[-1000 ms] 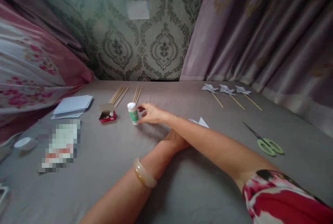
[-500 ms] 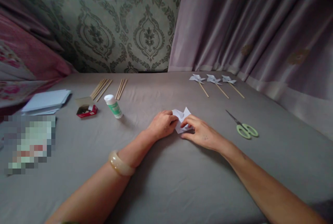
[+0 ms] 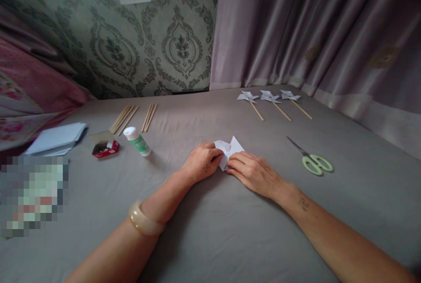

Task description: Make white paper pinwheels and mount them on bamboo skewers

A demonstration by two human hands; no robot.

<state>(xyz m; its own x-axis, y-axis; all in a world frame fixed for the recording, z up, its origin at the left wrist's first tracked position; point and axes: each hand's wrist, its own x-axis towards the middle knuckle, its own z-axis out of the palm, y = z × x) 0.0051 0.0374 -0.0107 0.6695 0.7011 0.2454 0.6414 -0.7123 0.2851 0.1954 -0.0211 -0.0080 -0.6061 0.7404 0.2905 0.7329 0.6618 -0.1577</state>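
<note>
Filling most of our view, a grey cloth [image 3: 210, 239] lies flat beneath everything, with the patterned wall [image 3: 148, 29] behind it, a mauve curtain [image 3: 256, 33] at the right and pink floral fabric [image 3: 36, 86] at the left. Our two bare arms come next in size, reaching in from the near edge to meet near the middle of the cloth. Our left hand [image 3: 202, 162] has its fingers bent and gripping the left edge of the folded paper. Our right hand [image 3: 253, 171] lays its fingers, close together, on the right part of the same piece; we cannot tell whether they pinch it or only press.

To our left we see a pixelated patch [image 3: 36, 195], then a stack of white sheets [image 3: 55, 139] just beyond it. Green-handled scissors [image 3: 305, 153] lie on our right, blades pointing away. Past them, three paper pinwheels [image 3: 247, 96] on sticks lie in a row. Between our hands sits the folded paper [image 3: 235, 145], white, one pointed corner raised. Left of it stand a white-capped green bottle [image 3: 138, 143] and, just beside that, a red box [image 3: 107, 149] with its flap up. Slim wooden sticks [image 3: 121, 118] lie behind in two groups.
</note>
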